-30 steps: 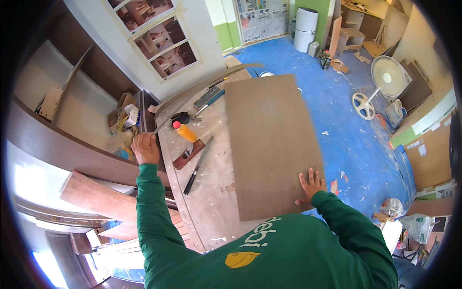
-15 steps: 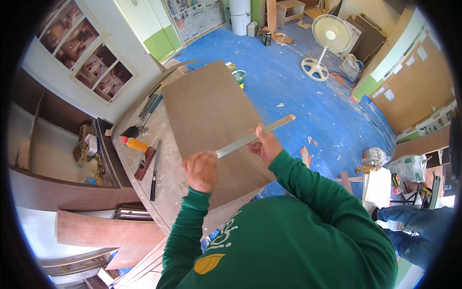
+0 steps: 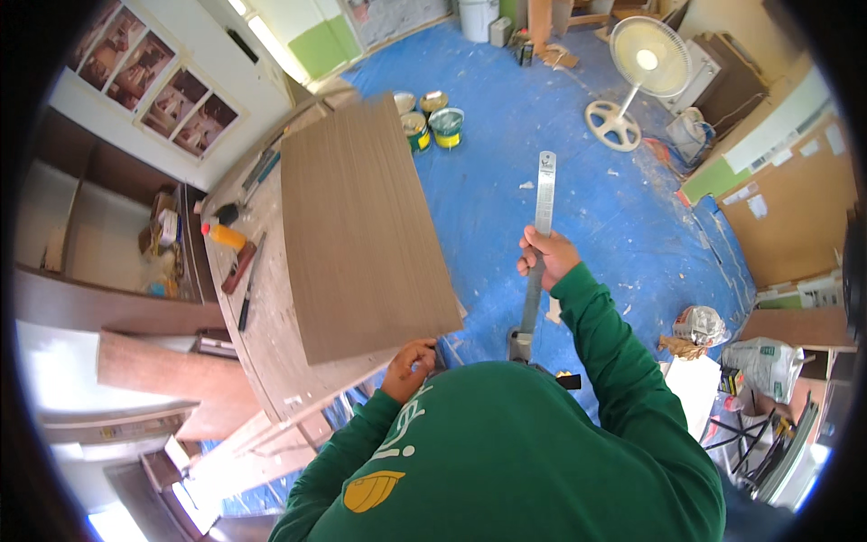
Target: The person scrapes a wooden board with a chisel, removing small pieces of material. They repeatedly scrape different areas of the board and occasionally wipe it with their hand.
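My right hand (image 3: 548, 256) is closed round a long steel ruler (image 3: 545, 194). The ruler stands nearly upright in the picture, over the blue floor, to the right of a brown wood-grain panel (image 3: 361, 226). The panel lies on a worn worktable (image 3: 271, 375). Close to the panel's near right corner is my left hand (image 3: 411, 369), its fingers curled; what they hold, if anything, is hidden. A dark thing shows just beside those fingers, too small to name.
Along the table's left side lie an orange bottle with a red cap (image 3: 224, 236), a hand plane (image 3: 238, 268) and a black-handled file-like tool (image 3: 248, 294). Paint cans (image 3: 446, 126) stand beyond the panel. A pedestal fan (image 3: 648, 59) is at the far right.
My left hand has left the ruler and dropped to the table's near edge. My right hand has swung the ruler off the panel to the right. The other person's legs are no longer clearly visible.
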Tool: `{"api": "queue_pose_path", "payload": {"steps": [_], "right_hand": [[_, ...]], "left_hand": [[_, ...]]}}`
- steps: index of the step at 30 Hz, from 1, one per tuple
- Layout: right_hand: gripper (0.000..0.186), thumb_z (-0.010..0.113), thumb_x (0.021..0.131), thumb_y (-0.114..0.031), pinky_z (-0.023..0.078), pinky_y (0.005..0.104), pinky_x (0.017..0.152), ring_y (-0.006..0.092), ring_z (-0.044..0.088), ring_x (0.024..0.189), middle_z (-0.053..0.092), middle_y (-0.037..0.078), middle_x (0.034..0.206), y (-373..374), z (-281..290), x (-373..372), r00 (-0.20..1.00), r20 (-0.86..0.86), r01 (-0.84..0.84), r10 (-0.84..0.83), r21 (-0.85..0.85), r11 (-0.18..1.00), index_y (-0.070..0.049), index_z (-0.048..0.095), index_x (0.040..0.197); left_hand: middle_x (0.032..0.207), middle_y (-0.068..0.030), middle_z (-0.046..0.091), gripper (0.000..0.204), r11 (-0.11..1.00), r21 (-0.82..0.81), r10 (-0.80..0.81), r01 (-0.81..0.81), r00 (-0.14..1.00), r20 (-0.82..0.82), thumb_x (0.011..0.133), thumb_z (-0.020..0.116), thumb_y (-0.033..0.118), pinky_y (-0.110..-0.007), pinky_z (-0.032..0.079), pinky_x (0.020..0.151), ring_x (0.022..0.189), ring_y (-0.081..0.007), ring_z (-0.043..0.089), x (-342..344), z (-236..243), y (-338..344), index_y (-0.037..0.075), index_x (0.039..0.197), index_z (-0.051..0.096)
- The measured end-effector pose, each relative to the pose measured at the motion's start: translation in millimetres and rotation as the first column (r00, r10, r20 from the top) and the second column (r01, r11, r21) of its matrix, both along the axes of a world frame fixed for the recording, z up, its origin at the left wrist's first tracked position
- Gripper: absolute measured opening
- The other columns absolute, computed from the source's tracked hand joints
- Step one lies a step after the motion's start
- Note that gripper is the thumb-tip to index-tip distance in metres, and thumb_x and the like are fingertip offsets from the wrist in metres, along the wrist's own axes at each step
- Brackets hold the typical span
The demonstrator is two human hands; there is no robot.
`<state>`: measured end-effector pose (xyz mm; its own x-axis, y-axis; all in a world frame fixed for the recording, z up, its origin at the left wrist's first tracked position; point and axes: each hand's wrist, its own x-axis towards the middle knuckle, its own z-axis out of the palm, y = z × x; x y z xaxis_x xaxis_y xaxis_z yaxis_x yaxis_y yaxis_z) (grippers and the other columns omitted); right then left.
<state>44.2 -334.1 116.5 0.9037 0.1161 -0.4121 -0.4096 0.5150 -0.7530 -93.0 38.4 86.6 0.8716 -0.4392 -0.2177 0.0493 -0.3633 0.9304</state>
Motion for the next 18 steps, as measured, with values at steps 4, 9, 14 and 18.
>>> {"api": "queue_pose_path", "payload": {"steps": [4, 9, 14, 18], "right_hand": [[0.024, 0.071, 0.098, -0.024, 0.055, 0.0357, 0.053, 0.0207, 0.062, 0.057, 0.057, 0.006, 0.066, -65, -51, -24, 0.997, -0.010, -0.080, 0.079, -0.191, 0.978, -0.002, 0.062, 0.098], [0.027, 0.073, 0.094, -0.021, 0.056, 0.0336, 0.051, 0.0186, 0.060, 0.051, 0.059, 0.005, 0.068, -119, -116, -67, 0.889, -0.415, -0.361, 0.193, -0.378, 0.852, -0.002, 0.063, 0.110], [0.021, 0.065, 0.096, -0.012, 0.052, 0.0343, 0.048, 0.0181, 0.059, 0.050, 0.059, 0.005, 0.069, -139, -172, -122, 0.778, -0.549, -0.594, 0.305, -0.482, 0.644, -0.007, 0.065, 0.116], [0.023, 0.057, 0.097, -0.006, 0.047, 0.0358, 0.045, 0.0185, 0.060, 0.051, 0.059, 0.006, 0.068, -157, -197, -156, 0.757, -0.585, -0.601, 0.291, -0.446, 0.664, -0.009, 0.065, 0.118]], "left_hand": [[0.145, -0.0167, 0.057, 0.050, 0.947, -0.271, -0.041, -0.174, 0.770, -0.637, 0.107, 0.053, 0.036, -0.038, 0.040, 0.115, 0.132, -0.0252, 0.055, -52, 27, -48, 0.001, 0.143, 0.055], [0.147, -0.0204, 0.056, 0.057, 0.805, -0.538, -0.164, -0.250, 0.778, -0.607, 0.108, 0.047, 0.040, -0.042, 0.032, 0.122, 0.139, -0.0299, 0.051, -36, 85, -64, -0.003, 0.145, 0.054], [0.152, -0.0172, 0.050, 0.054, 0.873, 0.477, 0.038, -0.101, 0.989, 0.140, 0.106, 0.048, 0.039, -0.050, 0.027, 0.123, 0.146, -0.0299, 0.041, 36, 24, -81, 0.004, 0.148, 0.050], [0.170, -0.0129, 0.022, 0.073, 0.564, 0.825, -0.329, -0.038, 0.906, 0.267, 0.104, 0.046, 0.046, -0.055, 0.011, 0.127, 0.158, -0.0303, 0.017, 60, -48, -92, 0.007, 0.163, 0.025]]}}
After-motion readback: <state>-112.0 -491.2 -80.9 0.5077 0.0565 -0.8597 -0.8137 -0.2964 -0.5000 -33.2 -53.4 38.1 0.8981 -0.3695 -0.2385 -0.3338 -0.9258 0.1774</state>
